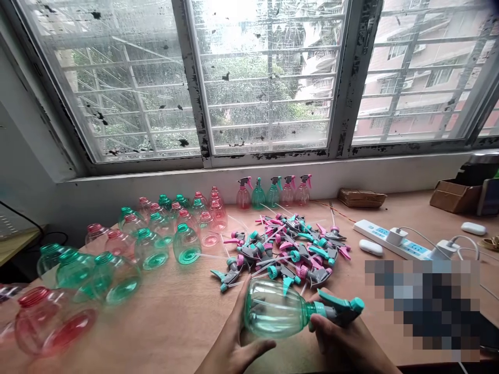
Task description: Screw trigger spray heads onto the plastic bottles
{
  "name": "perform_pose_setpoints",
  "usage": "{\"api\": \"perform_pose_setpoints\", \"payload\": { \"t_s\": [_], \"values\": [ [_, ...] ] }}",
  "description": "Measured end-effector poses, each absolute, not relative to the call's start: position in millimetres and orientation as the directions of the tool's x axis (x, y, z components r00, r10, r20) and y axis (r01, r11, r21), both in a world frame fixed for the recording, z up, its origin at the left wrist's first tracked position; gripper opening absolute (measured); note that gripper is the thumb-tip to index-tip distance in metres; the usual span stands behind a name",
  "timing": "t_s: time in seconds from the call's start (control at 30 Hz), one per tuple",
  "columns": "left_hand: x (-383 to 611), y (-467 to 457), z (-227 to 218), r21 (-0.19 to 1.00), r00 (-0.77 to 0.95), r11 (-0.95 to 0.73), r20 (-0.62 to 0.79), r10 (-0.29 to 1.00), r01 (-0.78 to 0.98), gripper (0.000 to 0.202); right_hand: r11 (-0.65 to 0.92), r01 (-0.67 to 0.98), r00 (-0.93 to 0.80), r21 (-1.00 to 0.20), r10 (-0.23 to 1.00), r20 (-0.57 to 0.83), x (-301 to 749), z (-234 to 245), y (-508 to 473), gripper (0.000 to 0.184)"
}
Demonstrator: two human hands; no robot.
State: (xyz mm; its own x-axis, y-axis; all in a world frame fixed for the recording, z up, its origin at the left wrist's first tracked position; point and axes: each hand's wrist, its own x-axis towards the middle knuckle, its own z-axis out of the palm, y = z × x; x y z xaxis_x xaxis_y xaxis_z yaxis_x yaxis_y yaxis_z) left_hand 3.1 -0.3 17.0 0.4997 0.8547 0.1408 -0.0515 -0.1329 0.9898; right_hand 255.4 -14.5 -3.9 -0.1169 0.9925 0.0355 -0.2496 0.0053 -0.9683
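Many open-necked red and green bottles (151,248) stood across the left of the table (167,327). Your left hand (236,331) curved around the base of a translucent green bottle (275,309), thumb spread below; whether those fingers pressed on it could not be told. That ribbed bottle lay sideways between your hands, neck rightward, before a heap of loose spray heads (268,250). Your right hand (345,340) gripped the turquoise-and-grey spray head (332,312) at its neck. Farther right, a white power strip (374,231) bore blue panels, their markings too small to read.
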Motion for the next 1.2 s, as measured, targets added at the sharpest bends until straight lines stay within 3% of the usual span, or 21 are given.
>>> {"api": "perform_pose_setpoints", "payload": {
  "t_s": [0.17, 0.27, 0.43, 0.63, 0.8, 0.93, 1.2],
  "values": [
    [3, -4, 11, 0.982, 0.419, -0.183, 0.149, 0.896, 0.041, 0.106, 0.011, -0.288, -0.142, -0.958, 0.988, 0.054, 255, -3, -14, 0.037],
    [2, -6, 16, 0.99, 0.441, -0.141, 0.127, 0.889, -0.002, 0.117, 0.034, -0.266, -0.178, -0.963, 0.98, 0.084, 257, -6, -12, 0.032],
    [2, -7, 24, 0.996, 0.518, -0.081, 0.092, 0.851, -0.045, 0.099, 0.019, -0.234, -0.162, -0.972, 0.985, 0.058, 257, -8, -12, 0.037],
    [3, -7, 19, 0.982, 0.474, -0.189, 0.156, 0.867, 0.023, 0.104, 0.004, -0.254, -0.123, -0.967, 0.992, 0.037, 256, 0, -16, 0.047],
    [2, -7, 19, 0.993, 0.503, -0.121, 0.101, 0.858, 0.007, 0.121, -0.005, -0.277, -0.19, -0.961, 0.98, 0.05, 257, -7, -12, 0.04],
    [2, -8, 24, 0.995, 0.55, -0.098, 0.07, 0.832, 0.023, 0.109, -0.004, -0.274, -0.181, -0.962, 0.982, 0.047, 257, -9, -11, 0.041],
    [2, -8, 17, 0.976, 0.525, -0.214, 0.163, 0.836, 0.037, 0.104, -0.023, -0.274, -0.117, -0.961, 0.993, 0.01, 254, -5, -14, 0.046]
  ]
}}
